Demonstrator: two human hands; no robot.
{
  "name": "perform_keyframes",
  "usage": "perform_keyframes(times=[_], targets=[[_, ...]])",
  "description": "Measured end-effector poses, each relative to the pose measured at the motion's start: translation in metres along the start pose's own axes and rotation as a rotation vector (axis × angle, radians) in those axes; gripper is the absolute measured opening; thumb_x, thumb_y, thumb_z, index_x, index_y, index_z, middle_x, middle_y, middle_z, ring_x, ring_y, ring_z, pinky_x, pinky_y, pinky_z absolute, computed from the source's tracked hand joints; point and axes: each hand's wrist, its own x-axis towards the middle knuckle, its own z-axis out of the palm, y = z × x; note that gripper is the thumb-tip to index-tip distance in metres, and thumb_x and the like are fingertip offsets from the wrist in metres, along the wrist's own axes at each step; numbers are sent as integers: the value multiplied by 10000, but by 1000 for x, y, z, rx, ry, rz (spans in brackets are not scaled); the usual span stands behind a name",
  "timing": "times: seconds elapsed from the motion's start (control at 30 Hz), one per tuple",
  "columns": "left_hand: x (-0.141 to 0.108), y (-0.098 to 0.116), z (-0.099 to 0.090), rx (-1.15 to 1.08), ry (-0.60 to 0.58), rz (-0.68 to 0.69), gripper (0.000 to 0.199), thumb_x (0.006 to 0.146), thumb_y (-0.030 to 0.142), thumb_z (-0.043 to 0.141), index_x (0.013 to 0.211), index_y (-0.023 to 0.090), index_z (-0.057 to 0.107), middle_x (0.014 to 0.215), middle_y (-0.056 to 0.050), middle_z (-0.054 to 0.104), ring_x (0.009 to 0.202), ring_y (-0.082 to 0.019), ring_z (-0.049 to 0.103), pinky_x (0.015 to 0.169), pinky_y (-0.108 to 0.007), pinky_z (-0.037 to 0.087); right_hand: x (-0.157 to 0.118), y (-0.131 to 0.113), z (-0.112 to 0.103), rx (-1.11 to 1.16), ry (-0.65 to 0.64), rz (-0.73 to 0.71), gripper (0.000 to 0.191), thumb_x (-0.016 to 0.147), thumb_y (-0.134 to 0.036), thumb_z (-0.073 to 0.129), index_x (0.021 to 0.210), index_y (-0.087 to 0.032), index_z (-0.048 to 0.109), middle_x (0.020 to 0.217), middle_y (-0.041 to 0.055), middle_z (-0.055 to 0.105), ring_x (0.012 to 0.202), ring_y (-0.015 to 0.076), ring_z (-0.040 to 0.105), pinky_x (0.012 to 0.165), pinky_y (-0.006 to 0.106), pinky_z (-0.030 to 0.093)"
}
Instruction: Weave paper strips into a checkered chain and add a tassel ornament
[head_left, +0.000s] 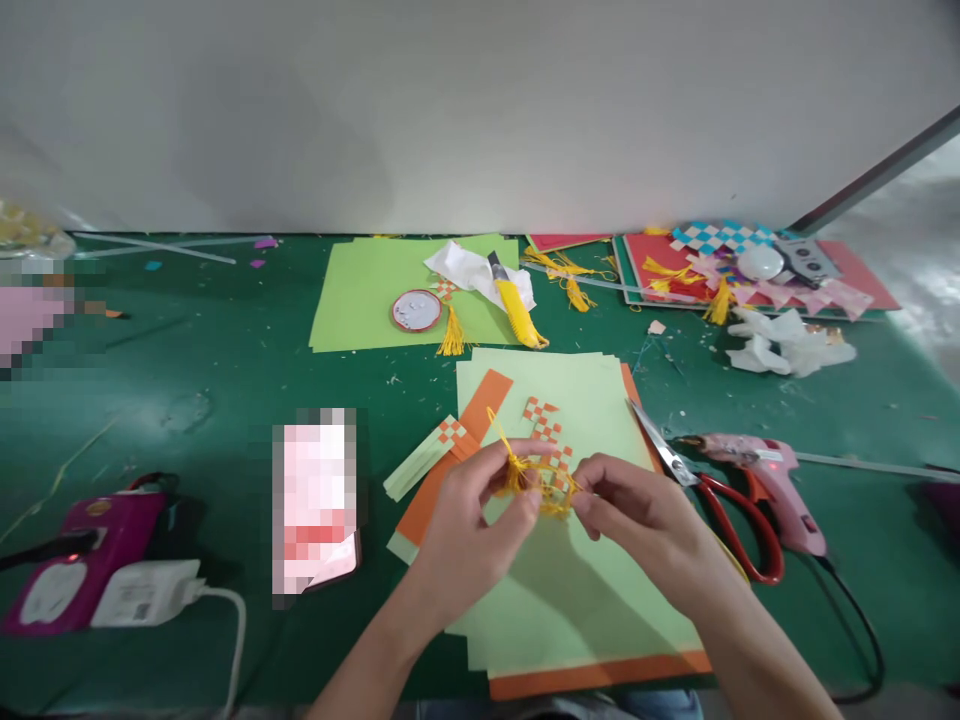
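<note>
Between my two hands, over the sheets of pale green paper (555, 620), is a tangled yellow tassel (517, 474) with loose cord. My left hand (487, 510) pinches its knotted part between thumb and fingers, and a small loop sticks up above. On the other side, my right hand (637, 510) has its fingertips closed on the yellow strands. A woven orange-and-white checkered strip (546, 428) lies on the paper just behind my hands, partly hidden by them. To the left are an orange paper strip (484, 405) and a pale green strip with a checkered end (420, 462).
Red-handled scissors (724, 505) and a pink glue gun (772, 475) lie right of the paper. Behind are a yellow utility knife (517, 305), a round tin (416, 311) and another tassel (451, 332). A phone (319, 500) and a purple power strip (124, 535) are leftward.
</note>
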Motion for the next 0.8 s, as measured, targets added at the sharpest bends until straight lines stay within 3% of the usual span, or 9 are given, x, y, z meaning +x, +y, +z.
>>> perform_keyframes(times=[0.17, 0.33, 0.53, 0.8], targets=[[0, -5, 10, 57, 13, 89, 309, 850, 292, 626, 1156, 253, 627, 1010, -10, 682, 932, -153, 638, 872, -259, 495, -6, 4, 2, -52, 10, -52, 232, 895, -373, 514, 767, -182, 543, 635, -36, 437, 581, 101, 376, 519, 232, 303], [8, -13, 21, 126, -27, 170, 312, 821, 206, 635, 1129, 255, 643, 1080, -1, 697, 910, -129, 656, 850, -220, 516, -13, 12, -5, -180, 47, -103, 191, 887, -302, 494, 748, -183, 551, 610, -43, 456, 538, 88, 378, 473, 210, 291], [19, -11, 28, 222, -73, 196, 344, 821, 220, 624, 1165, 226, 633, 974, -8, 722, 795, -119, 660, 799, -228, 549, -14, 22, -13, -351, 149, -236, 145, 848, -192, 514, 714, -179, 566, 563, -52, 475, 501, 77, 389, 458, 196, 296], [22, -24, 30, 286, -63, 219, 347, 835, 239, 612, 1180, 216, 632, 928, -16, 717, 858, -149, 683, 799, -239, 564, -9, 33, -11, -528, 220, -395, 115, 836, -128, 543, 732, -176, 557, 568, -63, 496, 479, 61, 408, 483, 179, 322]])
